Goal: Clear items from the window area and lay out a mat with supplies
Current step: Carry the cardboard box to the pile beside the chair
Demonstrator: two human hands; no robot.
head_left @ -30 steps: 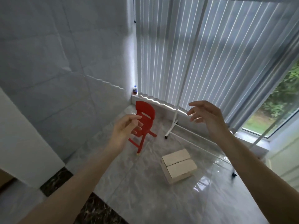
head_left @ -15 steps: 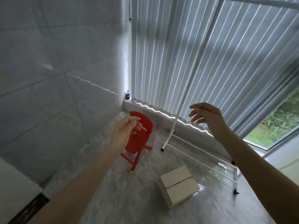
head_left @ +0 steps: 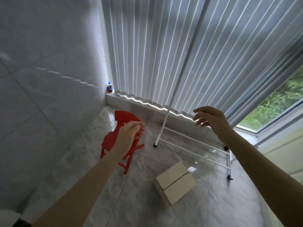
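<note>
A closed cardboard box (head_left: 175, 183) is seen on the tiled floor, its contents hidden, just in front of a white rack (head_left: 193, 141) that stands against the vertical blinds (head_left: 188, 51). A red plastic chair (head_left: 126, 128) is placed near the corner, and a small bottle (head_left: 109, 87) is set on the sill's end. Both arms are stretched forward, the left hand (head_left: 131, 131) over the chair and the right hand (head_left: 211, 117) near the rack pole, with fingers loosely spread and nothing held.

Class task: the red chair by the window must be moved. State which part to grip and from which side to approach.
Grip the top edge of the red chair's backrest, coming from above. The chair stands upright on the floor with its curved back uppermost and unobstructed, just beyond the open left hand. The legs sit low and splayed, probably awkward to reach.
</note>
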